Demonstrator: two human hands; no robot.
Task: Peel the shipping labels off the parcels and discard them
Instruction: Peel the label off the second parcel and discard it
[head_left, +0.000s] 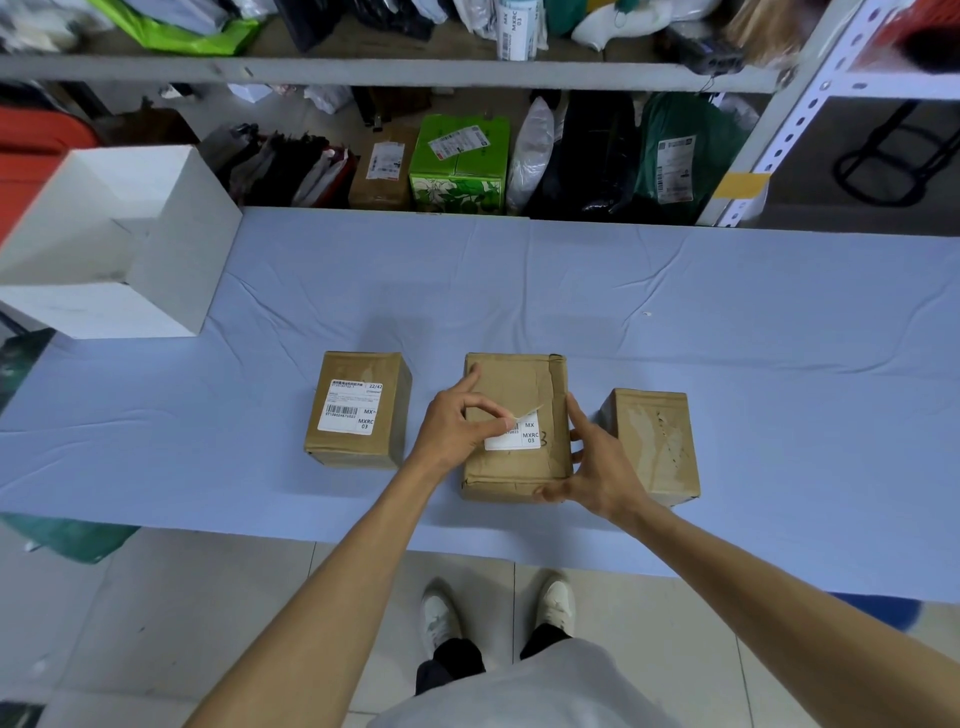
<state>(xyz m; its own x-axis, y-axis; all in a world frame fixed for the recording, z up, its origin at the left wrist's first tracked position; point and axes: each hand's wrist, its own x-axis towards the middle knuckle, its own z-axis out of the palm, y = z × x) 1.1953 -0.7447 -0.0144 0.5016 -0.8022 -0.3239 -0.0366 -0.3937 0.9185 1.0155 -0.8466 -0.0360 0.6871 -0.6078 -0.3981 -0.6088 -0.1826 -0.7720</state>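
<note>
Fingers first: the thumb and a fingertip (497, 427) of the left hand (452, 426) pinch the lifted upper edge of the shipping label (525, 435) on the middle box (511, 387), while the index finger stretches straight toward that box's far left corner. The left forearm comes in low from the near left. The right hand (600, 470) braces the same box from its right side. Its fingers are spread, with the index lying along the right edge and the thumb at the near bottom edge.

On the part of the label still stuck down we read "MX" and "MXRC 03"; the part under the left hand we cannot read. The peeled strip curls up, brownish on its underside. The middle box is creased brown cardboard standing on the blue cloth (675, 291) near its front edge.

Just left of it stands the left box (358, 452), whose intact label (353, 407) shows "22/42", a barcode, "MX" and "MXRC 03". The right box (652, 441) carries only a pale, torn patch. A white open carton (171, 249) sits at the far left of the cloth.
</note>
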